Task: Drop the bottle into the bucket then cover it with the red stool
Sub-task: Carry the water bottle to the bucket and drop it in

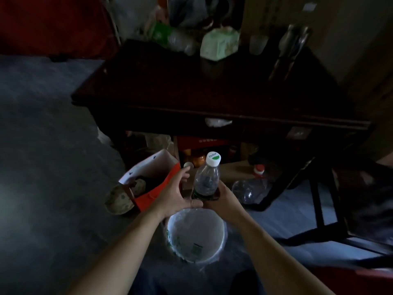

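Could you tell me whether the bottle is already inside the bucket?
Not yet. The bottle is upright in the right hand, above the far rim of the white bucket.

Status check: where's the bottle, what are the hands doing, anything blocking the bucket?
Right hand grips bottle upright, above bucket's far rim. Left hand open beside it. Bucket mouth unobstructed. Stool not clearly seen.

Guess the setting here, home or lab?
Likely a lived-in home, dim and cluttered. A dark wooden table holds a pale green tissue pack and plastic bags; bottles and an orange paper bag crowd the bare grey floor beneath it.
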### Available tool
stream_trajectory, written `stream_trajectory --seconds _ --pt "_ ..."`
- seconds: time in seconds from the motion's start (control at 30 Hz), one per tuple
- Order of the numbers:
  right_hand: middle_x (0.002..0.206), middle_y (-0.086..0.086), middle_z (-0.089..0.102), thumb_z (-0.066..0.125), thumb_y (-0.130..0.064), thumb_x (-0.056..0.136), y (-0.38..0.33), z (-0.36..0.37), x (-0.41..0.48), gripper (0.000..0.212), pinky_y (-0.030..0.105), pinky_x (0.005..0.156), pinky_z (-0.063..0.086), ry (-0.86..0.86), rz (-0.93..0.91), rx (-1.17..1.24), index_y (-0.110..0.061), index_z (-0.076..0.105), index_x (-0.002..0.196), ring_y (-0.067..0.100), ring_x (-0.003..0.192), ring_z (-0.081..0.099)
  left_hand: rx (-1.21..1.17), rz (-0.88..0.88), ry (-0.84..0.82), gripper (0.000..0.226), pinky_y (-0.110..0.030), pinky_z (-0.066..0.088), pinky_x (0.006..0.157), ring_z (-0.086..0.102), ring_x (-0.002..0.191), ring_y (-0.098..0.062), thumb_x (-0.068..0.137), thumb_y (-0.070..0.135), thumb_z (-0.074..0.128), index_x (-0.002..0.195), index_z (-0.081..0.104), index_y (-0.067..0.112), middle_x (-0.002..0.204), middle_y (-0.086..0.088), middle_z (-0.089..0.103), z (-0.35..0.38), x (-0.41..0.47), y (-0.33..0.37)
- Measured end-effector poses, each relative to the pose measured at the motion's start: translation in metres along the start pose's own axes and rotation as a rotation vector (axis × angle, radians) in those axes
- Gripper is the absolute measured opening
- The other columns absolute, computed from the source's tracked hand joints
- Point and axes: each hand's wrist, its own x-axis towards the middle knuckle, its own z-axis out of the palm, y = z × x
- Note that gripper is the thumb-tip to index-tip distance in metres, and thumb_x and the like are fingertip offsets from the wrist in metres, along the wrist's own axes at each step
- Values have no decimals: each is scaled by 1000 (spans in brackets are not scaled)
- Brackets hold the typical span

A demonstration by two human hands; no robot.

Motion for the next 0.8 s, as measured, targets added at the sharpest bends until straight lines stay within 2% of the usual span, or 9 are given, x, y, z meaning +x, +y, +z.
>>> stream_trajectory --seconds 0.07,0.1,0.2,0.3,0.37,0.47,0.57,0.63,0.8 --pt "109 -9 72 88 -52 52 39 20 20 77 37 90 57 4 -14 10 -34 56 120 9 101 68 -26 11 0 107 2 40 76 37 132 -12 59 25 89 146 26 29 141 1 40 16 16 -46" --pt "109 -9 72 88 -50 52 58 29 28 77 34 90 56 8 -23 10 -34 56 121 9 102 68 -33 23 3 106 4 39 74 37 132 -12 59 22 89 146 27 27 141 -1 40 25 24 -69" --pt "110 -11 70 88 -43 55 107 54 52 78 25 87 53 16 -39 22 -33 55 125 6 102 66 -29 59 -4 105 5 38 76 40 127 -9 60 18 88 146 27 23 143 -4 40 47 44 -128" --pt "113 -11 70 86 -50 54 153 76 74 85 32 90 54 28 -52 -6 -32 52 130 8 103 65 -37 74 -11 103 6 37 78 44 116 1 62 12 87 147 28 18 142 -5 41 63 58 -174" --pt "113 -11 70 84 -56 50 178 88 84 88 38 91 56 44 -47 -27 -34 53 129 10 103 66 -49 69 -15 104 -1 40 83 44 117 3 61 17 88 147 29 21 142 -3 40 70 62 -197" --pt "106 -12 71 85 -49 53 205 100 90 72 41 88 57 73 -44 -66 -37 58 118 8 97 67 -55 40 -25 113 -21 35 99 40 131 -12 51 37 89 146 30 26 140 0 40 76 65 -225" --pt "100 -14 68 89 -24 64 223 106 88 64 25 82 55 81 -31 -55 -23 59 120 1 92 66 -68 7 -42 125 -28 33 104 38 131 -11 38 59 86 146 30 29 138 4 41 79 65 -242" --pt "100 -14 67 88 -16 66 231 107 88 65 16 78 53 82 -14 -59 -18 57 122 -3 90 65 -68 -12 -44 119 -29 33 106 37 133 -13 44 51 87 146 30 30 139 5 40 81 66 -249" --pt "113 -6 69 89 -21 64 252 111 100 74 28 88 53 82 51 -88 -21 53 129 13 103 65 -94 -8 -33 107 -33 30 112 37 134 -13 55 32 88 145 29 30 141 1 41 88 75 -260"
